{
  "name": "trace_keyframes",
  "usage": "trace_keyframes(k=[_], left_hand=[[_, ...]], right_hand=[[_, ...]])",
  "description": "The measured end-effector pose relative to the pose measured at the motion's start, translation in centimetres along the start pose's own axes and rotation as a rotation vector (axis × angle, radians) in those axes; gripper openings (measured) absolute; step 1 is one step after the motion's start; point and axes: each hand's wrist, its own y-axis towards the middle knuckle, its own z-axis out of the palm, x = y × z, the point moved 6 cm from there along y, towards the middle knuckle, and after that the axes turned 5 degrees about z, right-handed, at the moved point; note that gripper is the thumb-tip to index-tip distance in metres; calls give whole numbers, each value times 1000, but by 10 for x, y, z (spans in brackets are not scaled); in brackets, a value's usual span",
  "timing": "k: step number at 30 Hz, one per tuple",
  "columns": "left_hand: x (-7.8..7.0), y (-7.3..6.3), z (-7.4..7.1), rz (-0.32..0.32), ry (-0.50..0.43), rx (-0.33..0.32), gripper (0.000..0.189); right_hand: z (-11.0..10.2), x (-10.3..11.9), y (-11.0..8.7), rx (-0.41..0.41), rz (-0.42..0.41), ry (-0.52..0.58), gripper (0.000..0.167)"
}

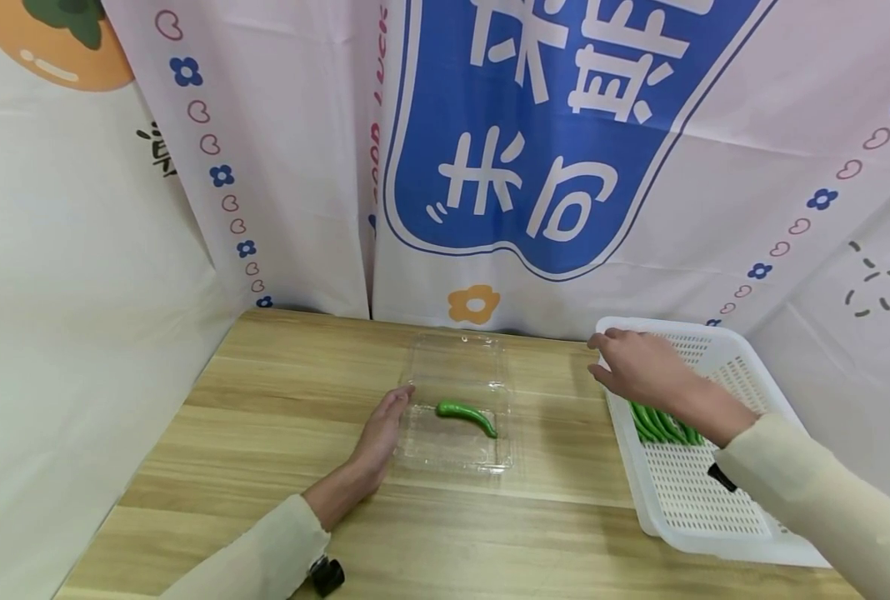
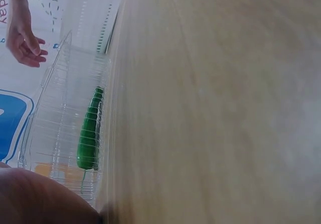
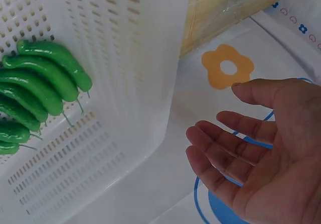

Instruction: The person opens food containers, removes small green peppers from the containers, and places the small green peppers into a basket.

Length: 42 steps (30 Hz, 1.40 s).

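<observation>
A clear plastic clamshell box [image 1: 445, 457] lies on the table with its lid folded back toward the wall. One green chili pepper [image 1: 466, 412] rests inside it, also visible through the ribbed side in the left wrist view. My left hand [image 1: 376, 437] is at the box's left side, fingers extended along the edge. Over the back left rim of a white basket [image 1: 635, 483] hovers my right hand [image 1: 643, 364], holding nothing, its fingers loosely bent in the right wrist view. Several green chili peppers [image 3: 42, 76] lie side by side in the basket, partly hidden by my right arm in the head view.
The wooden table [image 1: 280, 392] meets a printed cloth [image 1: 302, 208] hanging behind it. White cloth also covers both sides. The perforated basket, with raised walls, takes up the right end of the table, and bare wood lies between it and the box.
</observation>
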Motion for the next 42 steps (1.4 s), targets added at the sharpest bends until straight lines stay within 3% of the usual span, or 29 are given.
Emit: trace_keyframes(k=[12, 19, 25, 42], left_hand=[[0, -1, -1, -2, 5, -4, 54], [-2, -1, -1, -6, 3, -2, 54], [-3, -2, 0, -7, -6, 14, 55], [-3, -1, 0, 4, -5, 7, 54]], right_hand=[[3, 32, 3, -50, -111, 18, 27], [8, 52, 7, -48, -127, -3, 27], [10, 74, 9, -78, -214, -27, 26], [21, 120, 13, -22, -315, -10, 20]])
